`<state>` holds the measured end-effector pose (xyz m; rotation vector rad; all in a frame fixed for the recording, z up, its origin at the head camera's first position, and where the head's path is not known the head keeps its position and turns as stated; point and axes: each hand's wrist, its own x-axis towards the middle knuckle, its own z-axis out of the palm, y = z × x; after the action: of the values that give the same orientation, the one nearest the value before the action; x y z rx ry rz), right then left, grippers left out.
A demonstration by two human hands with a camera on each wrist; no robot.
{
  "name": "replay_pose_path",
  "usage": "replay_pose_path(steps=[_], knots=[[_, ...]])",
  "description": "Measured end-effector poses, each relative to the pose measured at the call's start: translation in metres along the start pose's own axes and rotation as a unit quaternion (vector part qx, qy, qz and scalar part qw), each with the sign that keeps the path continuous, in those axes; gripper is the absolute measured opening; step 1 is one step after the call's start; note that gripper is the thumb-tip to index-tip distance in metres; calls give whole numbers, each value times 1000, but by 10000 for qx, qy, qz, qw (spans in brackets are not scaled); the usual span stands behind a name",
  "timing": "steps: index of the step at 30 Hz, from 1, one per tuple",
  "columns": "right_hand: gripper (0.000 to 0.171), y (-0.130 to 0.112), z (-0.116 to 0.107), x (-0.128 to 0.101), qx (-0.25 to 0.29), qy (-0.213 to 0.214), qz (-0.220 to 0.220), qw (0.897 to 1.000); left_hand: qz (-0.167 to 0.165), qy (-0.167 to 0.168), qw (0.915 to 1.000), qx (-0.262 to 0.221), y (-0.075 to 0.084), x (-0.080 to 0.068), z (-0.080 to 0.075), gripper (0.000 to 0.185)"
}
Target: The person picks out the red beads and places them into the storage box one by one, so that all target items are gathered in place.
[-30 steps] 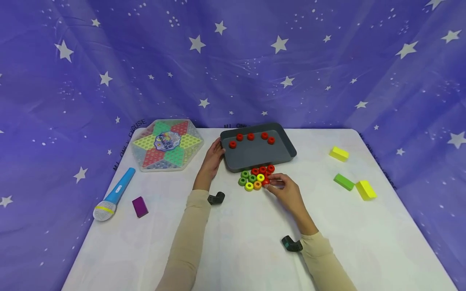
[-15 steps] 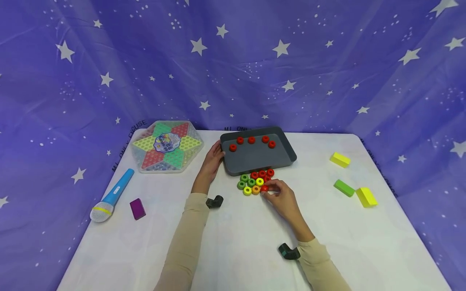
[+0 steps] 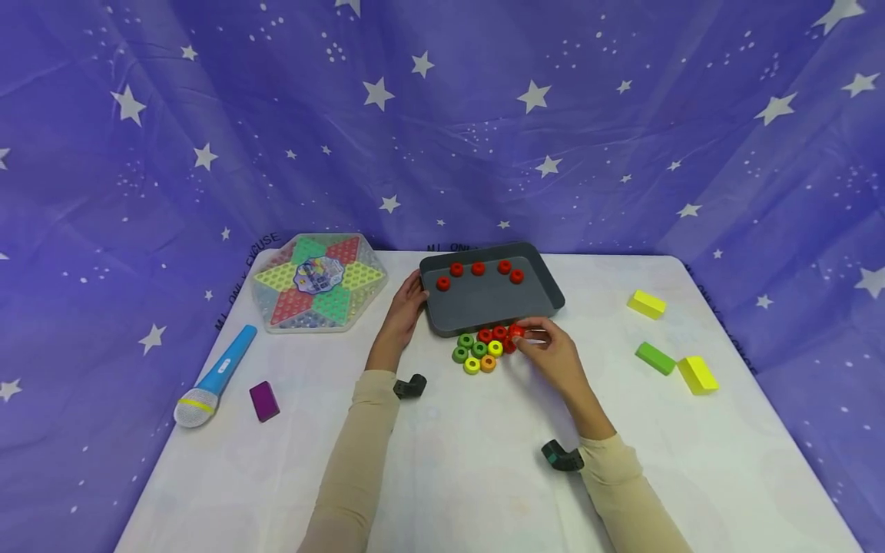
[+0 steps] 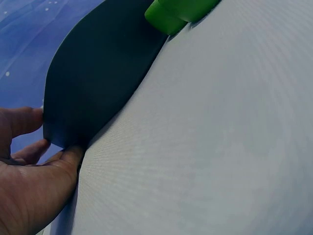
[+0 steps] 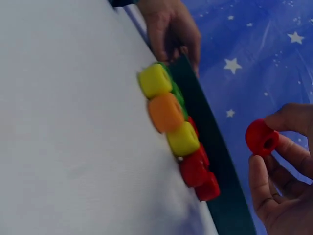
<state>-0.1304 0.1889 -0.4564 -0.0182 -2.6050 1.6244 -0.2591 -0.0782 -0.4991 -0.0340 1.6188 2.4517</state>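
Head view, white table point(image 3: 449, 461) in front of a starred purple backdrop point(image 3: 622, 115). The right hand point(image 3: 553, 355) is pinching a red ring point(image 3: 516, 332) between thumb and fingertips, just clear of the near wall of the grey tray point(image 3: 484, 303); in the right wrist view the same red ring point(image 5: 261, 137) is sitting lifted between thumb and curled fingers point(image 5: 266, 188), apart from the rings on the table. The left hand point(image 3: 403, 307) is lying at the tray's 9 o'clock side, fingers fairly straight and pressing against the tray's corner; the left wrist view is showing its fingertips point(image 4: 29, 122) touching the tray's dark wall point(image 4: 98, 73).

Four red rings point(image 3: 479, 272) are lying inside the tray along its far edge. At the tray's 6 o'clock, touching or just beside its near wall, a cluster of loose rings point(image 3: 480, 349) is lying on the table: green, red, yellow and orange, packed together. The held ring is hanging at the 3 o'clock end of this cluster.

Well apart at the tray's 9 o'clock, a hexagonal checkers board point(image 3: 318, 282) is lying flat; towards 8 o'clock a blue toy microphone point(image 3: 213, 378) and a purple block point(image 3: 264, 401) are lying near each other. At 3 to 4 o'clock are two yellow blocks point(image 3: 646, 304) point(image 3: 697, 375) and a green block point(image 3: 654, 358)
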Motion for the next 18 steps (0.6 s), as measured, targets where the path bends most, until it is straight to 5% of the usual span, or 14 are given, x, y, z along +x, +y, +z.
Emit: replay_pose_path(steps=[9, 18], knots=[[34, -6, -7, 36, 984, -53, 45, 9951, 6, -28, 10000, 23, 0, -2, 0, 63], [35, -13, 2, 86, 949, 135, 298, 9949, 12, -55, 10000, -43, 1, -3, 1, 62]])
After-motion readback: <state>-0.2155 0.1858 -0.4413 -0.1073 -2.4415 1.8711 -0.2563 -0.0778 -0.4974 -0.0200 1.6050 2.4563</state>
